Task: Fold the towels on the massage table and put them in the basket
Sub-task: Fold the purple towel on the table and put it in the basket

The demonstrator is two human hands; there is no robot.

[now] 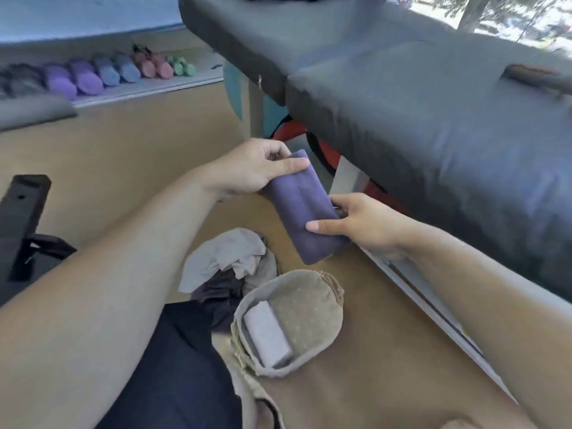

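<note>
Holding the folded purple towel (301,209) in mid-air, near the bench (433,119) edge and above the basket (309,292); left hand (250,171) pinching its far end, right hand (365,224) pinching its near end. Keeping both grips snug while lowering, probably; laying it flat beside the grey folded towel (267,334), right of it.

Daylight comes in from the window at the top right (507,13), where the outdoor scene is overexposed and washed out. The padded grey vinyl massage table (433,97) carries a soft sheen along its top. The tan floor (387,351) is evenly lit with faint shadows. The row of coloured dumbbells (102,74) is blurred. Straight edges bow towards the frame borders, and the forearms look stretched.
</note>
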